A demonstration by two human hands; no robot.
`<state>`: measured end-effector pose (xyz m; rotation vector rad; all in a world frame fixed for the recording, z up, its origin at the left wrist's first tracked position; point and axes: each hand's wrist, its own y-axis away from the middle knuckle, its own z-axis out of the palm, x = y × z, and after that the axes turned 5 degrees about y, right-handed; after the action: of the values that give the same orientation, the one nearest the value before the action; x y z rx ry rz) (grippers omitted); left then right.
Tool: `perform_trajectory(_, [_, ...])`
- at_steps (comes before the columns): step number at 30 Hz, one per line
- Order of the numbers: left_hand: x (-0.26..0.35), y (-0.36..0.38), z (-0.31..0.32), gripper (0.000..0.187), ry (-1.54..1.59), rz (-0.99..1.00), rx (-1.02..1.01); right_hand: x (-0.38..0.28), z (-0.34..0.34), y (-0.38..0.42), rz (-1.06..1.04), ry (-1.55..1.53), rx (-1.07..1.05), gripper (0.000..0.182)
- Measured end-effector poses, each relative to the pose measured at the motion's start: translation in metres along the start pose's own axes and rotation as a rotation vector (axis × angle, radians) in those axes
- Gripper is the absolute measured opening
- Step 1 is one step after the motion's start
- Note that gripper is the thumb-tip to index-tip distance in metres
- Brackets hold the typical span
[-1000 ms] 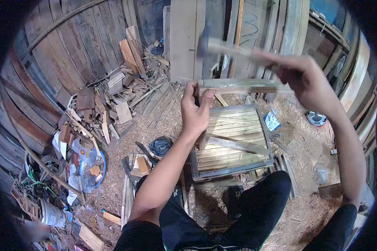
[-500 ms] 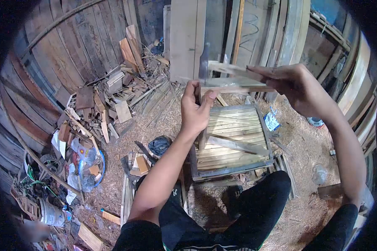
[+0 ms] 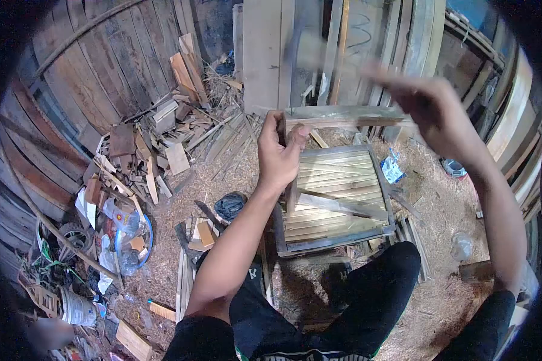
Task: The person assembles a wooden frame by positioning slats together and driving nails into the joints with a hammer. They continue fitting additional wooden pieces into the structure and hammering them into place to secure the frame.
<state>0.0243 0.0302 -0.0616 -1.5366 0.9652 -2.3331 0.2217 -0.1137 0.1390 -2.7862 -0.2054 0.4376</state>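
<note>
My left hand [image 3: 278, 155] is closed round the left end of a wooden bar [image 3: 355, 118], thumb in front and fingers behind. The bar runs level to the right, and an upright wooden piece [image 3: 292, 195] shows below my hand. My right hand [image 3: 430, 111], smeared by motion, is wrapped round the handle of a hammer [image 3: 319, 51]. The hammer's dark head is raised above the bar's left end, apart from it; blur hides its exact shape. Below lies a slatted wooden panel [image 3: 331, 231] in a dark frame, with a loose strip [image 3: 343, 206] across it.
Scrap wood [image 3: 174, 153] is heaped at the left, near a blue-rimmed round container [image 3: 149, 240] and a white bucket [image 3: 78, 308]. A black plastic bag [image 3: 230, 206] lies left of the panel. Boards [image 3: 265, 54] lean at the back. Sawdust covers the floor [image 3: 439, 210].
The hammer's head has risen from the bar's left end, with my right hand moving slightly up. My left hand keeps its hold on the bar.
</note>
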Motion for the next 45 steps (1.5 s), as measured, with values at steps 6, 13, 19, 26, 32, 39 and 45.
perform_trajectory(6, [0.001, -0.001, 0.000, 0.039, 0.008, 0.007, -0.021, 0.008, 0.001, -0.004, -0.181, -0.163, 0.140, 0.045])
perform_trajectory(13, [-0.001, -0.001, 0.001, 0.042, -0.011, -0.005, -0.017, -0.003, -0.007, -0.006, -0.172, -0.053, 0.111, 0.043])
perform_trajectory(19, [-0.011, -0.002, -0.003, 0.042, -0.071, 0.064, -0.024, 0.015, 0.005, -0.001, -0.421, -0.101, 0.081, 0.042])
perform_trajectory(26, [-0.011, -0.002, -0.005, 0.041, -0.058, 0.058, -0.007, 0.013, 0.008, -0.006, -0.328, -0.012, -0.029, 0.037])
perform_trajectory(32, [-0.013, 0.004, -0.003, 0.041, -0.060, 0.048, -0.011, -0.001, 0.001, -0.001, -0.067, -0.110, 0.062, 0.036])
perform_trajectory(39, [-0.012, 0.001, -0.006, 0.043, -0.091, 0.013, 0.004, -0.010, 0.001, -0.006, 0.203, -0.192, 0.133, 0.040])
perform_trajectory(45, [-0.006, 0.001, -0.003, 0.042, -0.041, 0.011, -0.011, -0.017, -0.012, -0.005, 0.185, -0.223, 0.134, 0.036])
